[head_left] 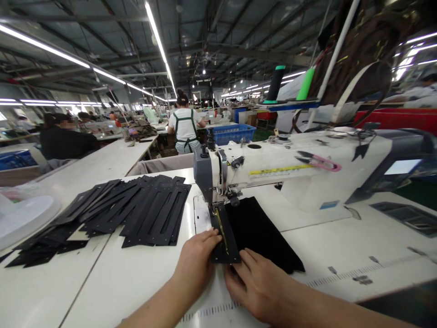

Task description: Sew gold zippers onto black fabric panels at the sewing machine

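A black panel (232,241) with a gold-toothed zipper (221,230) set in its slot lies under the needle area of a white sewing machine (269,159). My left hand (197,256) holds the panel's left edge, its fingertips closed down beside the zipper. At the near right corner my right hand (254,282) is closed on the panel's edge, its thumb low and partly hidden. Beneath the panel and out to the right spreads a larger black fabric piece (264,232). The needle tip is too small to make out.
Several slotted black panels (153,214) overlap on the table to the left, near a white round object (27,218). Pink-handled snips (322,162) rest on the machine arm. Thread cones (274,86) stand behind it. A co-worker (185,127) stands farther off by a blue basket (235,133).
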Demonstrator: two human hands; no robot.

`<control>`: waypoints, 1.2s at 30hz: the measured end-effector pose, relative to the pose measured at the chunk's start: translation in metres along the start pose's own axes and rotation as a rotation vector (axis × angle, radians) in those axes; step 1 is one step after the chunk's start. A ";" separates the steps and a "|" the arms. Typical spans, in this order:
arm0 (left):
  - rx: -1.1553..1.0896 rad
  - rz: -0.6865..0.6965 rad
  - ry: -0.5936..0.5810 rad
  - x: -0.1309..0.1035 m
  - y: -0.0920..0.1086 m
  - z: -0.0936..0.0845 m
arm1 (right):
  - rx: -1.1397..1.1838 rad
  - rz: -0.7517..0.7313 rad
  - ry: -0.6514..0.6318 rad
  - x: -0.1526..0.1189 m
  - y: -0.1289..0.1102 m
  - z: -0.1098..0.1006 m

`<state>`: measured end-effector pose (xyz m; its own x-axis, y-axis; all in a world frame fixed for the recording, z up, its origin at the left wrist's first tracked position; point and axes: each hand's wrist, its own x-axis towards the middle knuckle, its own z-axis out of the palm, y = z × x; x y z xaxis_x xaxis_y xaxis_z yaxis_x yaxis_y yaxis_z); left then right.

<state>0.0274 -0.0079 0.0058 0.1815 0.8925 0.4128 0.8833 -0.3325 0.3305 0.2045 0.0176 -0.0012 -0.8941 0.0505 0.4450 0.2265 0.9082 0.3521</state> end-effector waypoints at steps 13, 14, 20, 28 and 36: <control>0.008 -0.004 -0.015 0.001 0.001 0.000 | 0.104 0.215 0.301 -0.009 -0.002 0.017; 0.019 0.005 -0.012 0.001 0.000 0.000 | 0.108 0.216 0.312 -0.008 -0.003 0.019; 0.201 0.113 0.012 -0.001 0.001 0.005 | 0.152 0.216 0.386 -0.005 -0.004 0.018; 0.368 0.254 0.018 -0.003 -0.002 0.012 | 0.167 0.470 0.488 -0.009 -0.013 0.032; 0.404 0.281 -0.034 0.000 -0.001 0.014 | 0.206 0.472 0.417 -0.021 -0.020 0.038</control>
<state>0.0326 -0.0034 -0.0060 0.4446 0.7973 0.4082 0.8941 -0.4228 -0.1480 0.2042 0.0145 -0.0492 -0.4829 0.3351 0.8090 0.4419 0.8909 -0.1052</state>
